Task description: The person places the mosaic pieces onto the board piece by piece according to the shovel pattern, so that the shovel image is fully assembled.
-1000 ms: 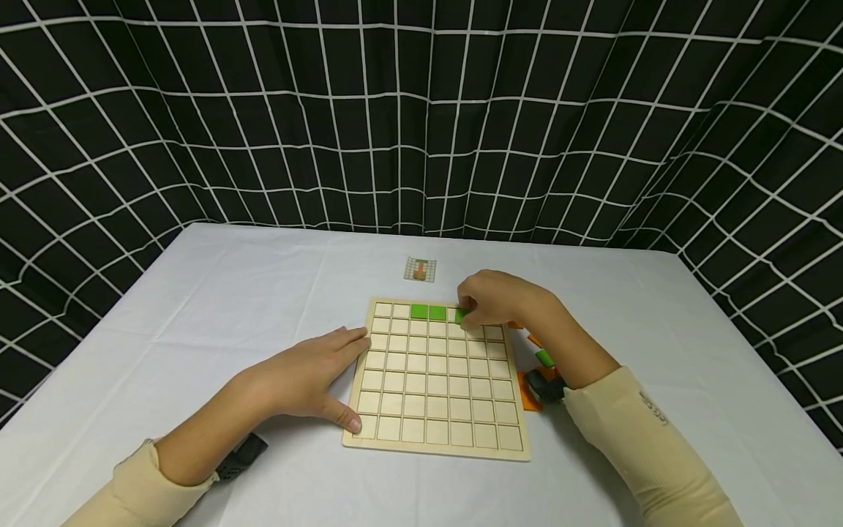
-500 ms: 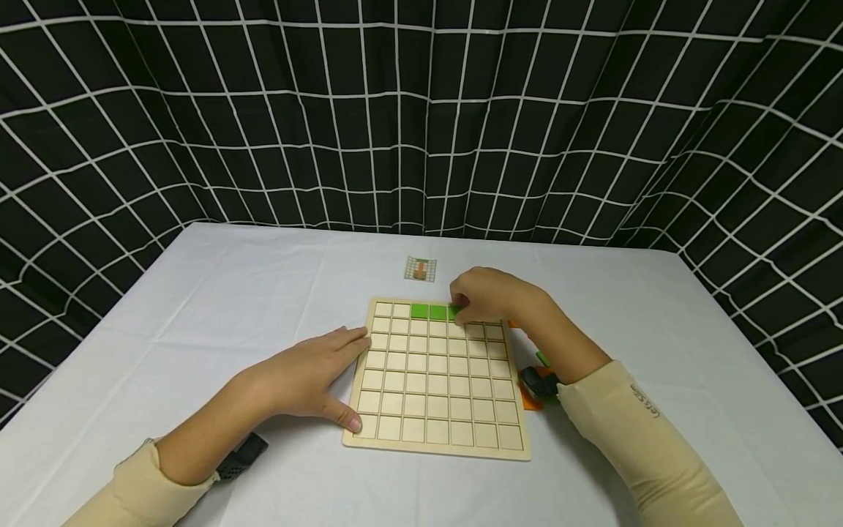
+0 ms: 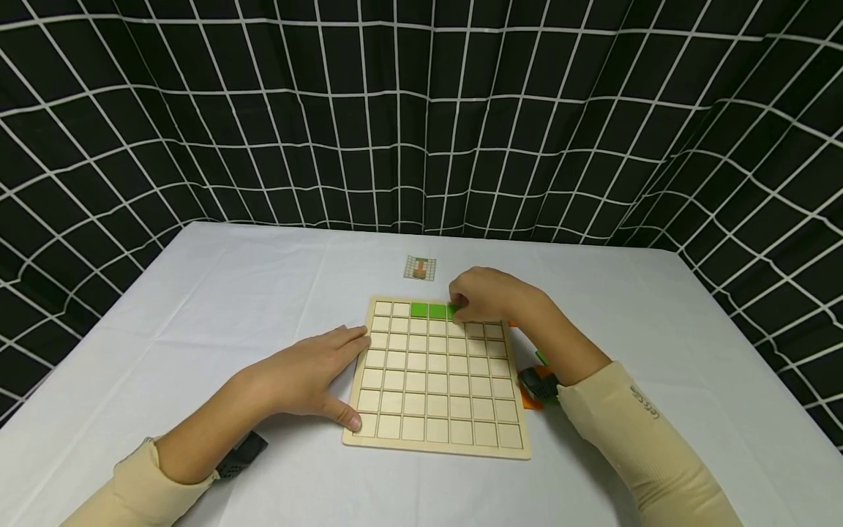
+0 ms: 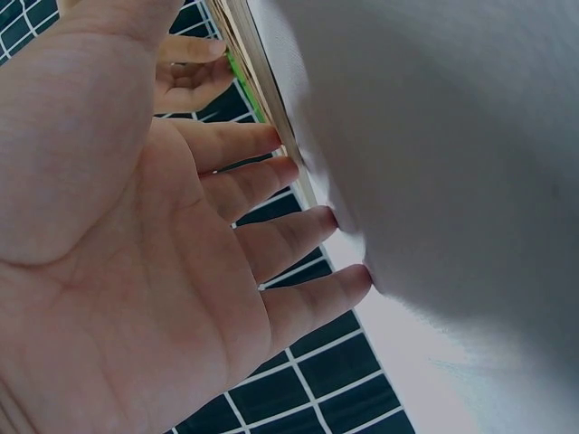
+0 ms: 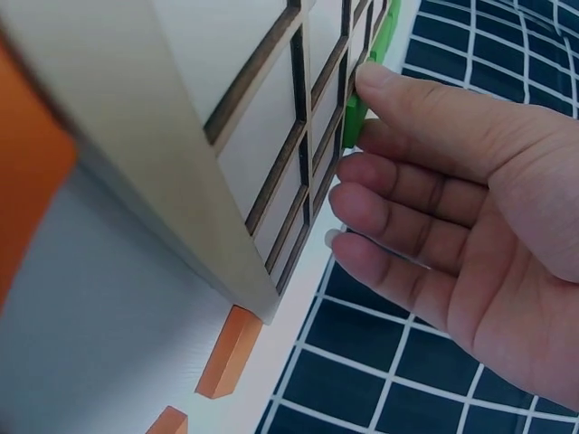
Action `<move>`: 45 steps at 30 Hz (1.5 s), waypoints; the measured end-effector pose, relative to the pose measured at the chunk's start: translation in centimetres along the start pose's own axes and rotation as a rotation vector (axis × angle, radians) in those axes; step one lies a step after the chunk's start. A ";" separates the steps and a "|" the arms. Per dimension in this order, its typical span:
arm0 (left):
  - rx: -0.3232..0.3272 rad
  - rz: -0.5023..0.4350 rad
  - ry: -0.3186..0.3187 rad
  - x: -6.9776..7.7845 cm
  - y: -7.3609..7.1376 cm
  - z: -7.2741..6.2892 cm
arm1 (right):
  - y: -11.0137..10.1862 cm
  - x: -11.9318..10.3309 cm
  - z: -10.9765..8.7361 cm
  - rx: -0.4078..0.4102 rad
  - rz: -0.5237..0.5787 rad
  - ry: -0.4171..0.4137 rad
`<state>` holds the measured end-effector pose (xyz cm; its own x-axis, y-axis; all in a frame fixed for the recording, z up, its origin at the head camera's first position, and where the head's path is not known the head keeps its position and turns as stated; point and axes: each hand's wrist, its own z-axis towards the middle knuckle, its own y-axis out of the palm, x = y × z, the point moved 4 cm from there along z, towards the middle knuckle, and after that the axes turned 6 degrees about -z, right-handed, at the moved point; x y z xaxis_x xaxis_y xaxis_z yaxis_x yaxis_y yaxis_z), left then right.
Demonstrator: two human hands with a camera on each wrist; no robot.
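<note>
A wooden grid board (image 3: 435, 446) lies flat on the white cloth. Two green square tiles (image 3: 428, 310) sit side by side in its far row. Just right of them, the right hand (image 3: 490, 294) pinches another green tile (image 5: 354, 121), thumb against it and fingers curled behind, at the far row. How fully that tile sits in its cell is hidden. The left hand (image 3: 306, 377) rests along the board's left edge, its thumb on the near left corner and its fingers stretched out. In the left wrist view, the left fingertips (image 4: 355, 277) touch the cloth beside the board.
A small card with a coloured grid pattern (image 3: 420, 268) lies beyond the board. Orange pieces (image 3: 530, 400) and a green piece (image 3: 541, 358) lie right of the board, partly hidden by the right arm. An orange block (image 5: 231, 353) is near the board's corner.
The right hand has moved slightly left with the green tile, bringing it beside the two placed green tiles, and has stayed there over the last half second. The left hand has kept still.
</note>
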<state>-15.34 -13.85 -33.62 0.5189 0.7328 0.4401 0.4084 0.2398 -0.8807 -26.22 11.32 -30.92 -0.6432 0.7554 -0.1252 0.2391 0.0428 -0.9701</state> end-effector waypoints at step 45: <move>0.000 0.000 -0.002 -0.1 0.1 0.0 | 1.8 5.9 -7.5 0.017 0.077 0.233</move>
<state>-15.35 -13.90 -33.74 0.5172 0.7344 0.4394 0.4084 0.2394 -0.8808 -24.16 20.74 -31.82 -0.4380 0.8864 -0.1498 0.2674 -0.0306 -0.9631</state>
